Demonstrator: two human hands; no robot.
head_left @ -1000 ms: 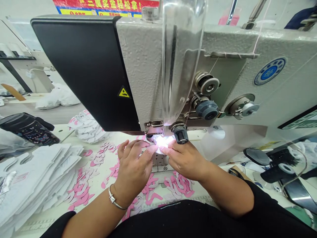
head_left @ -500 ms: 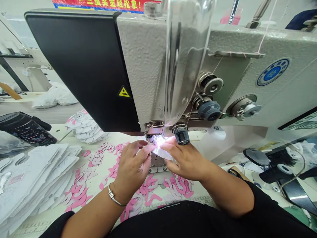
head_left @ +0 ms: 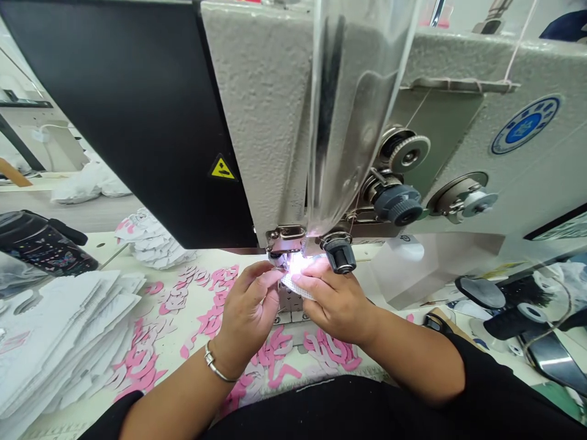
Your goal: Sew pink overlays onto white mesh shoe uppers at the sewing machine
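Observation:
Both hands are close together under the needle area of a sewing machine [head_left: 257, 122], where a bright lamp washes out the detail. My left hand [head_left: 252, 305], with a bracelet at its wrist, pinches the left edge of a small white fabric piece [head_left: 296, 286]. From the right, my right hand [head_left: 342, 299] grips the same piece between thumb and fingers. The fabric lies over the metal needle plate [head_left: 290, 308]. The needle and the fabric's far edge are lost in the glare.
Pink and white fabric scraps [head_left: 275, 357] are strewn over the table. White cut pieces [head_left: 68, 330] are stacked on the left, with another pile [head_left: 153, 238] behind and a dark bottle [head_left: 46, 241] nearby. At right lie a black thread spool [head_left: 516, 324] and a phone-like object [head_left: 553, 357].
The view has moved closer to the machine, which looks larger. The fabric piece has turned slightly and less of it shows beside my right fingers. Both hands keep their hold.

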